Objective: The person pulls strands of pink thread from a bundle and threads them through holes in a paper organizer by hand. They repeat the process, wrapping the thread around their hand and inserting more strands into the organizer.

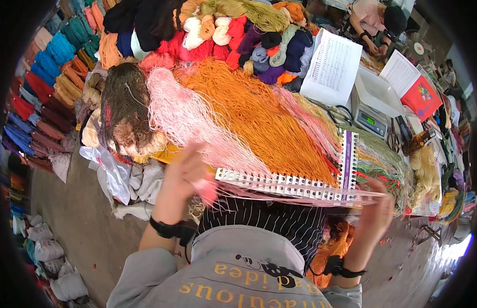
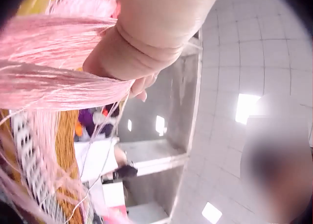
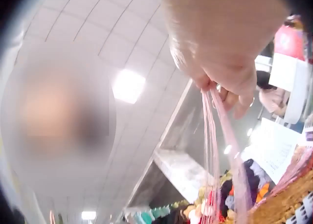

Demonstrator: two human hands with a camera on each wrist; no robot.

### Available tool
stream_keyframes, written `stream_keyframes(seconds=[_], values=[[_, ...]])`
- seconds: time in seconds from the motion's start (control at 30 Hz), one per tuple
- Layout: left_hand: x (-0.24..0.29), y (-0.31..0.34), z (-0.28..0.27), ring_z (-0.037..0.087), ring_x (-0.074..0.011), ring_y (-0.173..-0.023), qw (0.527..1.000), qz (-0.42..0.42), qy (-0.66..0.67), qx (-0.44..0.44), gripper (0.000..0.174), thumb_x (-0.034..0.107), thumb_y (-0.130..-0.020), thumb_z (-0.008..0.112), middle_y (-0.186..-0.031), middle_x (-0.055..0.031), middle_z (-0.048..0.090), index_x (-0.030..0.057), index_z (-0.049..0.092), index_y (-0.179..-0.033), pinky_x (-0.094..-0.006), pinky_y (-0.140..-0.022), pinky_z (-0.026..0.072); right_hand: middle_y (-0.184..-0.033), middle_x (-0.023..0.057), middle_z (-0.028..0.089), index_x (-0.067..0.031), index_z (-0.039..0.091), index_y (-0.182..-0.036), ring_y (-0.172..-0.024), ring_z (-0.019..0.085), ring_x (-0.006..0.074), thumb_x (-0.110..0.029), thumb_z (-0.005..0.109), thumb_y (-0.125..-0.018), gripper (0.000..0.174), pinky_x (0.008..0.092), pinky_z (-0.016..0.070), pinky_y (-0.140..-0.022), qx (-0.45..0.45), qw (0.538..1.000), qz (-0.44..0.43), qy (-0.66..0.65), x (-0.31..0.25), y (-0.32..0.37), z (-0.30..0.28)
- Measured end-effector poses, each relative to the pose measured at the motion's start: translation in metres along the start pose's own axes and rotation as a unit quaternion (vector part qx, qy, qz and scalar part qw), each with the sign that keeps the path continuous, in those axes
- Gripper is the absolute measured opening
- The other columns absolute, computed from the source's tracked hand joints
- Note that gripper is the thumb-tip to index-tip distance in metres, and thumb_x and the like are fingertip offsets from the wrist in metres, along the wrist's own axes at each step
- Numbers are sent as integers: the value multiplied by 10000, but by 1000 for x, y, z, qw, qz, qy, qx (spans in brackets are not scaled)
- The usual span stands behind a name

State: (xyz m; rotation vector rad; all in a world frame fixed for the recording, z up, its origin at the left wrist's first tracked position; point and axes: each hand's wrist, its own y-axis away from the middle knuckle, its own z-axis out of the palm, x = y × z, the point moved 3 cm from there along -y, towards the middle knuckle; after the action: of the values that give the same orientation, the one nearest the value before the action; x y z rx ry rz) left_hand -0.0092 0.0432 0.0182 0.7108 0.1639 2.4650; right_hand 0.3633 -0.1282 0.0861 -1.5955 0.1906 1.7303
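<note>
Pink thread (image 2: 63, 89) runs in a thick bundle from my left hand (image 1: 183, 172), whose fingers grip it near its end. A short pink tuft (image 1: 205, 190) hangs below that hand. My right hand (image 1: 378, 209) pinches several thin pink strands (image 3: 211, 131), drawn out sideways to the right. Between the hands the strands cross just in front of a white strip with punched holes (image 1: 279, 180). Light pink thread (image 1: 197, 113) and orange-brown thread (image 1: 259, 118) fan out behind this strip. Part of the left fingers is hidden behind the wrist in the left wrist view.
A second holed strip with a purple band (image 1: 347, 159) stands at the right end. Beyond lie a printed sheet (image 1: 331, 66) and a digital scale (image 1: 371, 120). Yarn skeins (image 1: 207, 31) are heaped at the back. Another person (image 1: 374, 25) sits at the far right.
</note>
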Motion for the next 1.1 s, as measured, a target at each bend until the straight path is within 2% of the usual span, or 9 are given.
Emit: stream_keyframes(seconds=[0.17,0.23,0.37,0.43,0.47,0.53,0.63,0.77,1.1], values=[[55,36,0,311,-14,-358,971,219,29,-89,430,316,-979,381,-634,23,504,55,391,-1321,-167,-328,250,-944,106,569,14,526,-996,-791,561,166,-171,490,-935,198,256,469,-732,168,952,25,-255,-10,-16,-154],[46,42,19,319,-14,-365,959,243,19,-144,436,324,-974,382,-891,-57,609,64,397,-1324,-163,-339,288,-779,33,527,3,523,-1020,-647,499,91,-192,501,-937,213,176,389,-582,-38,964,-44,-261,-21,-19,-172],[-28,6,13,321,-12,-404,984,14,-178,-12,366,180,-951,384,-777,-15,585,59,465,-1286,-155,-350,281,-634,-31,465,-17,582,-975,-539,406,41,-206,539,-922,200,172,289,-472,81,989,10,120,-1,-4,-79],[-68,-7,28,269,-16,-423,937,-72,-336,-66,355,203,-943,405,-594,60,349,64,491,-1258,-169,-357,212,-647,-33,502,-29,631,-907,-546,414,24,-160,553,-902,153,184,305,-465,36,949,39,312,20,9,-9],[-87,-13,36,263,-24,-415,939,-131,-316,-24,378,274,-955,420,-572,58,373,74,485,-1269,-168,-361,194,-654,-22,523,-22,607,-955,-568,456,34,-124,551,-892,133,200,352,-486,-41,941,155,299,48,17,-1],[-110,-19,43,272,-27,-404,936,-170,-309,1,418,378,-959,418,-526,62,364,93,500,-1253,-170,-366,189,-643,-15,533,-7,578,-993,-568,488,61,-91,552,-883,141,224,388,-504,-188,948,135,219,85,27,36],[-137,-28,23,324,-30,-452,913,-267,-304,42,438,410,-967,395,-747,58,485,107,477,-1271,-176,-369,237,-647,6,553,-1,555,-1022,-564,505,89,-64,546,-879,156,233,409,-518,-219,938,176,203,118,35,63],[-145,-36,20,344,-31,-469,909,-285,-305,0,342,387,-956,437,-680,46,490,113,562,-1117,-186,-391,256,-651,52,576,7,580,-968,-558,519,108,-83,557,-880,128,239,419,-519,-255,920,232,189,147,38,72],[-170,-63,13,448,-12,-589,845,-5,-534,-17,229,166,-847,612,-741,29,561,19,551,-1013,-179,-447,313,-644,104,598,8,612,-881,-589,580,158,-139,592,-870,148,280,455,-559,-208,928,177,252,149,40,73]])
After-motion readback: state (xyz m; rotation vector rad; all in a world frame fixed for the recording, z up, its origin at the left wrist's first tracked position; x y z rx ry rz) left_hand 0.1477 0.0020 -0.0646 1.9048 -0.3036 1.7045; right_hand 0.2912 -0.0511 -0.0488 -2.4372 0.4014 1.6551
